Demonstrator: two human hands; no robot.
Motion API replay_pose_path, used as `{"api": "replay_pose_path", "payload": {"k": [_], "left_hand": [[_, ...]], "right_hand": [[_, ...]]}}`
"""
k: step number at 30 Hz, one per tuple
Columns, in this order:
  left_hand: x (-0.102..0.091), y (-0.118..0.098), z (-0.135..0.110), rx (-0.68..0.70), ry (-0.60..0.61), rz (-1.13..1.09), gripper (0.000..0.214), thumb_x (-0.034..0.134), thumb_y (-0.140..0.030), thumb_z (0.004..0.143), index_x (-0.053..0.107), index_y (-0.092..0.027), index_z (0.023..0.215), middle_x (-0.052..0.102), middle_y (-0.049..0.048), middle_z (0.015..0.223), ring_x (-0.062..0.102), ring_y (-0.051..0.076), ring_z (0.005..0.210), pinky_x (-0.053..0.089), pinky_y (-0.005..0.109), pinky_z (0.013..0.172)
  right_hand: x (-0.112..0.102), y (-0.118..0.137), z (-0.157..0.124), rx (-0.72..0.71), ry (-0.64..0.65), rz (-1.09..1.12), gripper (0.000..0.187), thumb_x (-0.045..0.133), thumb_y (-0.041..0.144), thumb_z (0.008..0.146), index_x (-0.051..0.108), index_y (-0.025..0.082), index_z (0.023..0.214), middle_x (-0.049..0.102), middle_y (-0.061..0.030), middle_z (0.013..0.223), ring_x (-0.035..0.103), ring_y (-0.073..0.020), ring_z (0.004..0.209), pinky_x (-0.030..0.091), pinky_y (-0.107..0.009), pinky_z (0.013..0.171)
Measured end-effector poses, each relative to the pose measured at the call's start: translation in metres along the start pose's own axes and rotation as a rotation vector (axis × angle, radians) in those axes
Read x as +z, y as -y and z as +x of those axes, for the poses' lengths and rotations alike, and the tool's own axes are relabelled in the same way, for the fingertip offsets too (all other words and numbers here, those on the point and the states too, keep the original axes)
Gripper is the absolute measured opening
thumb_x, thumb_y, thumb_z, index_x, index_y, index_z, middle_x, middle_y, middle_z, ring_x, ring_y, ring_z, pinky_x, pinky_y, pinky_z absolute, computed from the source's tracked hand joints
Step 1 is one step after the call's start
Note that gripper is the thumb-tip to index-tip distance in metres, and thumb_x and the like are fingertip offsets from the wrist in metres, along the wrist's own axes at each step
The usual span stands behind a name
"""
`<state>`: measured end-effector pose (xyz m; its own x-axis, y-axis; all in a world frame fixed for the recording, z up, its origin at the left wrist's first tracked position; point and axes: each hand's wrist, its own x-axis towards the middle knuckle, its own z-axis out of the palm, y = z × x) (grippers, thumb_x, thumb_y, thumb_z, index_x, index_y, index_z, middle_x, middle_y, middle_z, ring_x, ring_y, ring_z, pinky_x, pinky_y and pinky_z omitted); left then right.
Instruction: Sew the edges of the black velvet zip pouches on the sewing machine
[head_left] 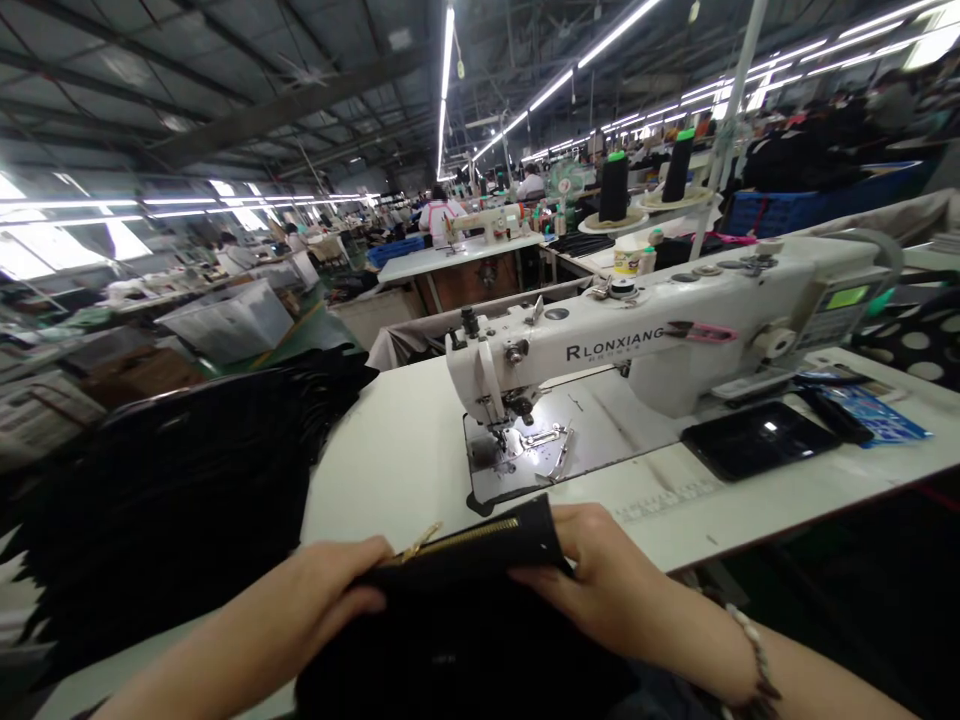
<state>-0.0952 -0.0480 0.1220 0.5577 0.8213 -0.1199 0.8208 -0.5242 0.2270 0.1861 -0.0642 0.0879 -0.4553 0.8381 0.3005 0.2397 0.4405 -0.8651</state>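
Both my hands grip a black fabric piece (457, 640) with a gold zipper (461, 538) along its top edge, at the near edge of the white sewing table (390, 450). My left hand (337, 585) pinches the fabric near the zipper pull, fingers closed. My right hand (604, 580) clasps the fabric's right end, fingers curled over it. The white sewing machine (645, 335) stands just beyond, and its needle and presser foot (510, 435) are a short way above my hands in the picture.
A heap of black fabric (172, 490) lies to the left of the table. A black tray (761, 438) and blue card (874, 410) sit at the right. Black thread cones (613, 185) stand behind the machine. Other sewing stations and people fill the hall beyond.
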Motion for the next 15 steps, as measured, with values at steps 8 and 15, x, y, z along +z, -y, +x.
{"api": "replay_pose_path", "payload": {"k": [8, 15], "left_hand": [[0.013, -0.034, 0.077, 0.111, 0.039, -0.454, 0.026, 0.054, -0.028, 0.079, 0.056, -0.019, 0.104, 0.062, 0.0025, 0.105, 0.056, 0.019, 0.097, 0.041, 0.029, 0.088], [0.008, -0.030, 0.083, -0.035, 0.050, -0.657, 0.022, 0.050, -0.035, 0.081, 0.059, -0.016, 0.088, 0.064, 0.0006, 0.085, 0.058, 0.019, 0.079, 0.044, 0.027, 0.073]], "right_hand": [[0.024, -0.025, 0.026, 0.096, 0.020, -0.138, 0.015, 0.056, 0.016, 0.076, 0.060, 0.013, 0.062, 0.062, -0.0025, 0.070, 0.053, -0.0110, 0.063, 0.039, -0.022, 0.059], [0.014, -0.028, 0.016, 0.228, -0.021, -0.061, 0.034, 0.052, 0.021, 0.079, 0.038, 0.016, 0.049, 0.042, 0.0049, 0.051, 0.037, -0.0067, 0.050, 0.028, -0.021, 0.049]]}}
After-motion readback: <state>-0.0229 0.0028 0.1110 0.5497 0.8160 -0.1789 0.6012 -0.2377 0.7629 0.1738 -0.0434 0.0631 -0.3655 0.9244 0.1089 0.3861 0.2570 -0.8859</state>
